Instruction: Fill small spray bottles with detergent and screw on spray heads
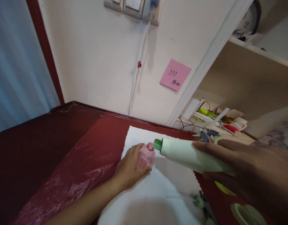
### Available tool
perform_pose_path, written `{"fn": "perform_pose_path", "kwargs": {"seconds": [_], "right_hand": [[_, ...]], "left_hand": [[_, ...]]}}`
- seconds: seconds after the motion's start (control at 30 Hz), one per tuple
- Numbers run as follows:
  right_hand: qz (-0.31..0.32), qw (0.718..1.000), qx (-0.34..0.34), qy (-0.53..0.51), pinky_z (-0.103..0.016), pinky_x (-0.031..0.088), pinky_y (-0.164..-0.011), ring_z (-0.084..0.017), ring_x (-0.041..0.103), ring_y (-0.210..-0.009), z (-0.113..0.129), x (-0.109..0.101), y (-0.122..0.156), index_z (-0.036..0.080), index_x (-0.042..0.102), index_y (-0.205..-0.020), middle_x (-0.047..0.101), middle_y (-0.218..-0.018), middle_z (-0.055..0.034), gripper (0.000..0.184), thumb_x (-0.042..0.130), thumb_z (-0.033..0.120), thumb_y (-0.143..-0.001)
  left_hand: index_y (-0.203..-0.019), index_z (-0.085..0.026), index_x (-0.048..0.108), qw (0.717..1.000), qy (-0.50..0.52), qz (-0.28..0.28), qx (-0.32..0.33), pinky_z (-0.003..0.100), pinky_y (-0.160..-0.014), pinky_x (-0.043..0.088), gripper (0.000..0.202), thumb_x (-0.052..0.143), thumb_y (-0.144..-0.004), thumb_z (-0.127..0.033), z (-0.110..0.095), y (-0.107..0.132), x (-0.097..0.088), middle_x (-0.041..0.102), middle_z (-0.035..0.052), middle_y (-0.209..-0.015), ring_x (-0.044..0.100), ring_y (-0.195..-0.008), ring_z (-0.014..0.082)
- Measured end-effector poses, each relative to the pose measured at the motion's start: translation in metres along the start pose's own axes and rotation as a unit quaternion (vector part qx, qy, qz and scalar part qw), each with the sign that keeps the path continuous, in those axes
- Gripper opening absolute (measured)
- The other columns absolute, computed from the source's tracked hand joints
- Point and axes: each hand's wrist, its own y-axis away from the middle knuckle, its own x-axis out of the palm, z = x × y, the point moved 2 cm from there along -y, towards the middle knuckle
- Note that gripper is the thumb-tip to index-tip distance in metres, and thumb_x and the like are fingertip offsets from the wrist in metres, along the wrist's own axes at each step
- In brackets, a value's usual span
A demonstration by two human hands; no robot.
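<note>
Pink clear plastic bottle (146, 156) sits tilted on a sheet of white paper (144, 136), its neck (150, 146) pointing up and to the right. The left hand (131, 167) is curled around the bottle, with its fingers (136, 150) closed over the upper side and the body of the bottle against the palm. The neck sticks out just past those fingertips.

The right hand (242, 168) is closed around the wide end of a pale green tube (183, 154), with fingers (211, 147) lying across the top and another (216, 176) underneath. The tube's green nozzle (158, 144) points left at the bottle's neck, just beside it; whether they touch is hard to tell.

Beneath the paper lies a red plastic sheet (73, 168), spread over a dark red table (29, 156). A green lid (246, 214) rests near the lower right. A pink sticky note (175, 75) is stuck to the wall (94, 56), and a white cord (139, 62) runs down from a wall socket (134, 7).
</note>
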Motion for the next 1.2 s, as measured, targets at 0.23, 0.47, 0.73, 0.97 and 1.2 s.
{"fn": "perform_pose_path", "kwargs": {"seconds": [0.23, 0.47, 0.73, 0.97, 1.2], "right_hand": [[-0.004, 1.000, 0.004, 0.005, -0.026, 0.041, -0.038, -0.020, 0.064, -0.048, 0.0004, 0.0021, 0.0018, 0.037, 0.064, -0.116, 0.077, -0.085, 0.0001, 0.040, 0.054, 0.031, -0.077], [0.002, 1.000, 0.012, -0.014, -0.026, 0.041, -0.039, -0.019, 0.064, -0.049, 0.0004, 0.0006, -0.0004, 0.038, 0.063, -0.116, 0.075, -0.080, 0.0022, 0.042, 0.057, 0.031, -0.075], [0.007, 1.000, 0.008, -0.010, -0.026, 0.042, -0.040, -0.019, 0.064, -0.050, 0.0006, -0.0006, -0.0016, 0.040, 0.063, -0.117, 0.076, -0.082, 0.0023, 0.042, 0.057, 0.031, -0.076], [0.003, 1.000, 0.006, 0.010, -0.026, 0.039, -0.040, -0.019, 0.062, -0.047, 0.0011, 0.0008, 0.0000, 0.038, 0.063, -0.116, 0.075, -0.080, 0.0017, 0.043, 0.059, 0.030, -0.074], [-0.008, 1.000, 0.002, -0.003, -0.028, 0.042, -0.037, -0.021, 0.064, -0.049, 0.0006, 0.0008, -0.0023, 0.040, 0.060, -0.117, 0.076, -0.082, 0.0014, 0.043, 0.057, 0.034, -0.075]], "left_hand": [[-0.139, -0.025, 0.040, 1.000, 0.002, -0.002, 0.003, 0.053, -0.110, 0.040, 0.075, 0.073, -0.072, -0.030, -0.0005, 0.0010, -0.0007, 0.053, 0.0138, -0.140, 0.049, -0.130, 0.0343], [-0.140, -0.024, 0.041, 1.000, 0.002, -0.008, 0.000, 0.052, -0.111, 0.039, 0.076, 0.072, -0.071, -0.031, -0.0001, 0.0003, -0.0002, 0.054, 0.0138, -0.140, 0.049, -0.129, 0.0345], [-0.140, -0.023, 0.041, 1.000, 0.002, -0.001, 0.001, 0.052, -0.110, 0.040, 0.075, 0.072, -0.072, -0.031, -0.0018, -0.0008, -0.0015, 0.053, 0.0144, -0.140, 0.049, -0.129, 0.0341], [-0.140, -0.023, 0.042, 1.000, 0.000, -0.002, 0.003, 0.051, -0.110, 0.040, 0.073, 0.071, -0.073, -0.029, -0.0027, 0.0004, -0.0014, 0.053, 0.0137, -0.140, 0.049, -0.129, 0.0335], [-0.139, -0.023, 0.042, 1.000, -0.001, -0.005, 0.005, 0.050, -0.108, 0.041, 0.073, 0.072, -0.073, -0.030, -0.0002, -0.0002, -0.0001, 0.054, 0.0130, -0.139, 0.050, -0.127, 0.0325]]}}
